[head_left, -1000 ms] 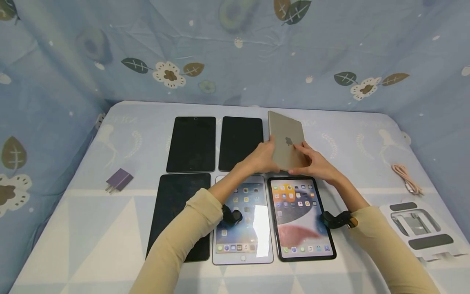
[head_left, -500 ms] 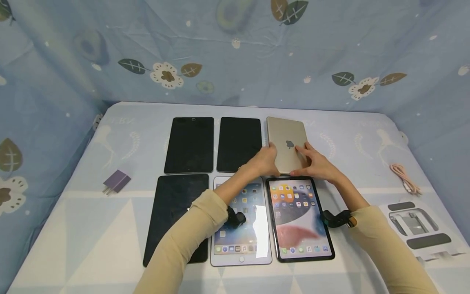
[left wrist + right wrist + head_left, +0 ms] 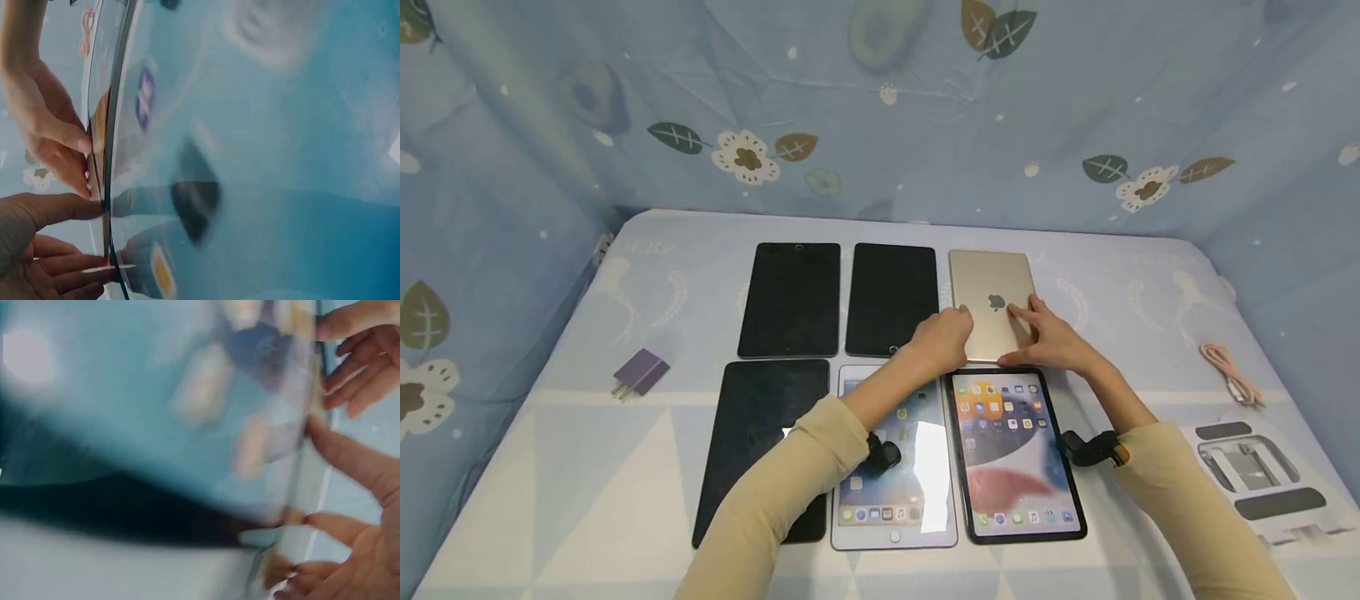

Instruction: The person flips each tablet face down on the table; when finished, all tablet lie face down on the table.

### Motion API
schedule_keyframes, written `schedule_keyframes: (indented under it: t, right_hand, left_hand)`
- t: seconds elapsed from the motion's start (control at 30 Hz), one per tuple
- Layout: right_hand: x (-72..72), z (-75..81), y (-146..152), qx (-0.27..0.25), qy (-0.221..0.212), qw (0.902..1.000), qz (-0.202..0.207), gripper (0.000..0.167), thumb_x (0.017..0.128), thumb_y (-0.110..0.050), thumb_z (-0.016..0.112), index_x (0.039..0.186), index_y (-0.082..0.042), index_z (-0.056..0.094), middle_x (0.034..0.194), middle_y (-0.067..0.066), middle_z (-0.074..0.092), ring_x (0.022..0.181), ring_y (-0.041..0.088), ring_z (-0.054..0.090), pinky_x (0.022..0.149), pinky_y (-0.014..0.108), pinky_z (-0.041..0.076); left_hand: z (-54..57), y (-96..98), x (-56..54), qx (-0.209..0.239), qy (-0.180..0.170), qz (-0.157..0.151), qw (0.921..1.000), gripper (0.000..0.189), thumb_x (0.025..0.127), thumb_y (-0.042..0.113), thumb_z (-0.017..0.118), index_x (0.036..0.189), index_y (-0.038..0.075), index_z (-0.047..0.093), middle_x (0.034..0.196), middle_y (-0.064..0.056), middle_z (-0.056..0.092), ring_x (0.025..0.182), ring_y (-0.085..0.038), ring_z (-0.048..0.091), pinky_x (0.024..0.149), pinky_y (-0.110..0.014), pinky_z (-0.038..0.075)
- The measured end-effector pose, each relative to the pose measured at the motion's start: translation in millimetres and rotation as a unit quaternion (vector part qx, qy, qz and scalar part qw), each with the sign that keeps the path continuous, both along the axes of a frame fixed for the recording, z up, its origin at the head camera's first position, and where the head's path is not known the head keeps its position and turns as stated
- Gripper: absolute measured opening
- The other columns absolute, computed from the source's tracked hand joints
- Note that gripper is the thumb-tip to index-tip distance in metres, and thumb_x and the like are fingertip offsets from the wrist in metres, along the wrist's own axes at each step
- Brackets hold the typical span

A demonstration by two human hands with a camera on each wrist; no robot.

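A gold tablet point(image 3: 992, 275) lies face down in the far row at right, the dark logo on its back showing. My left hand point(image 3: 942, 340) holds its left edge near the front corner. At the front right corner, my right hand point(image 3: 1047, 337) grips it, thumb on the near edge and fingers on the side. Both hands appear in the wrist views at the tablet's narrow edge. Just in front lies a black-framed tablet point(image 3: 1011, 467) with a lit screen. A lit white tablet point(image 3: 895, 537) is partly hidden beneath my left forearm.
Two dark-screened tablets, a left one point(image 3: 790, 300) and a middle one point(image 3: 891, 292), complete the far row. Another black tablet point(image 3: 767, 408) lies front left. A purple charger plug point(image 3: 642, 372) is far left. A pink cable point(image 3: 1231, 375) and a white folding stand point(image 3: 1258, 471) lie right.
The gold tablet was tilted up with its far end raised; it has come down to lie flat in the row. Both hands stayed on it and shifted slightly nearer.
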State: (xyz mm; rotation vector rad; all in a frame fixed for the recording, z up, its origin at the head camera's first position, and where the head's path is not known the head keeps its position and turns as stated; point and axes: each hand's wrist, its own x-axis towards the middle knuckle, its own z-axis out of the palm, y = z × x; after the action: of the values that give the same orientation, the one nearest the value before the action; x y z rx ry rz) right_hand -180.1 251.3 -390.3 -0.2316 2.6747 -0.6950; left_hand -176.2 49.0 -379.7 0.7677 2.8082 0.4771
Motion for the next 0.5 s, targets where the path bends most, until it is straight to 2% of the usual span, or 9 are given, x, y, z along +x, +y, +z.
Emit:
schedule_keyframes:
  t: [0.07,0.13,0.23,0.33,0.37,0.5]
  right_hand:
    - [-1.2,3.5,-5.7,0.005,0.001,1.0,-0.004,0.1,0.074,-0.035,0.081,0.148,0.005,0.027,0.153,0.039,0.001,0.137,0.06,0.014,0.106,0.071,0.023]
    - [-2.7,8.0,-14.6,0.003,0.005,0.9999,-0.011,0.099,0.075,-0.033,0.08,0.148,0.007,0.026,0.153,0.04,0.004,0.137,0.06,0.016,0.105,0.071,0.024]
    - [-6.0,13.8,-32.9,-0.006,0.008,0.9999,-0.012,0.097,0.077,-0.032,0.078,0.148,0.007,0.025,0.153,0.038,0.007,0.139,0.057,0.015,0.107,0.07,0.023]
    - [-11.3,16.2,-54.4,-0.013,-0.007,0.9999,-0.001,0.093,0.081,-0.034,0.074,0.149,0.006,0.024,0.156,0.033,0.006,0.142,0.052,0.013,0.112,0.065,0.02]
    - [-13.6,16.6,-61.3,-0.014,-0.011,0.9998,0.005,0.091,0.083,-0.035,0.072,0.149,0.006,0.023,0.156,0.033,0.006,0.143,0.052,0.012,0.112,0.065,0.018]
    - [-25.5,17.1,-86.1,-0.013,-0.017,0.9996,0.021,0.086,0.087,-0.036,0.066,0.149,0.007,0.024,0.157,0.032,0.006,0.143,0.05,0.012,0.114,0.062,0.018]
  left_hand:
    - [1.7,-8.9,0.6,0.008,-0.013,0.003,0.9999,0.066,0.079,0.013,0.076,0.135,-0.009,0.048,0.102,-0.015,0.071,0.07,-0.016,0.064,0.052,-0.022,0.049]
    - [4.2,-21.3,0.6,0.02,-0.02,0.007,0.9996,0.061,0.079,0.013,0.075,0.132,-0.007,0.051,0.1,-0.013,0.071,0.07,-0.016,0.062,0.054,-0.023,0.049]
    - [9.6,-45.5,1.0,0.023,-0.023,0.019,0.9993,0.061,0.079,0.016,0.076,0.13,-0.006,0.052,0.115,-0.016,0.066,0.096,-0.023,0.066,0.076,-0.03,0.057]
    - [12.9,-73.0,2.6,0.012,-0.017,0.041,0.9989,0.072,0.078,0.02,0.079,0.136,-0.007,0.047,0.14,-0.021,0.051,0.129,-0.031,0.05,0.103,-0.04,0.047]
    - [13.7,-81.8,3.4,0.007,-0.019,0.05,0.9986,0.075,0.078,0.02,0.08,0.138,-0.007,0.045,0.144,-0.022,0.046,0.135,-0.033,0.044,0.108,-0.042,0.042]
    - [14.6,-109.5,6.3,-0.002,-0.02,0.076,0.9969,0.087,0.076,0.021,0.082,0.143,-0.01,0.036,0.15,-0.025,0.037,0.142,-0.036,0.033,0.113,-0.045,0.034]
